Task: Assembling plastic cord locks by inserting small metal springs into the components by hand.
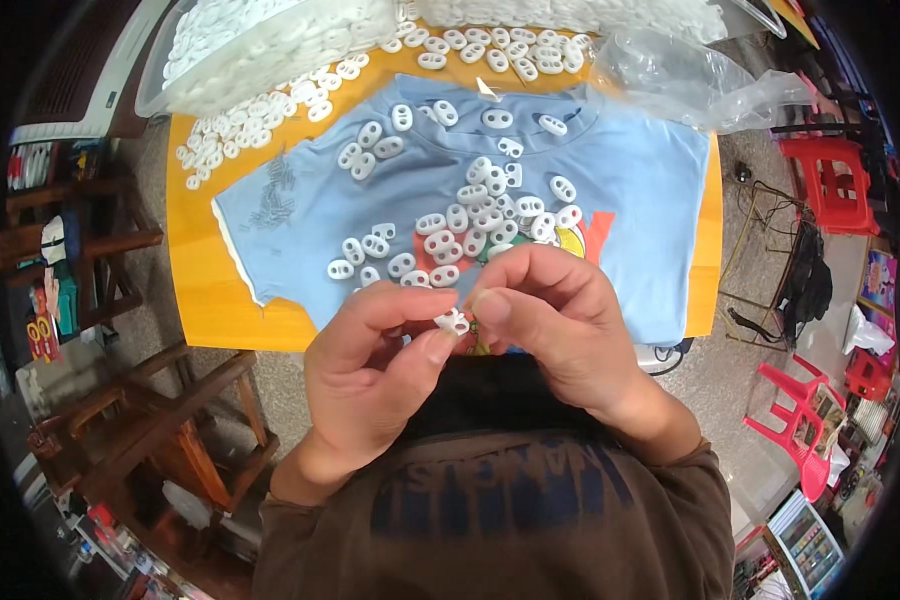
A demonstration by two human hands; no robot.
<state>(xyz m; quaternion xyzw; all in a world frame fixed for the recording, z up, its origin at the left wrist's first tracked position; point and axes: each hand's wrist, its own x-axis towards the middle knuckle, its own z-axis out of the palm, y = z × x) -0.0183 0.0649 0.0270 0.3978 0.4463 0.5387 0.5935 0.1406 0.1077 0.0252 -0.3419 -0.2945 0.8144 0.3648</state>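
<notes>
Between the thumb and fingertips of my left hand [375,365], a small white plastic cord lock [454,322] with round holes is pinched. My right hand [560,330] is closed in a pinch right beside it, thumb against forefinger; whatever those fingertips hold is too small or hidden to make out. Just beyond my hands, many similar white two-hole cord locks [485,212] lie heaped and scattered on a light blue T-shirt [650,220]. A patch of tiny dark grey pieces, which look like small springs [278,190], rests on the shirt's left sleeve.
The shirt lies on a yellow table [195,290]. A translucent bin [260,70] full of white pieces stands at the back left, with more loose pieces [230,130] before it. A clear plastic bag [670,80] is at the back right. Wooden stools [190,440] and red plastic stools [835,185] flank the table.
</notes>
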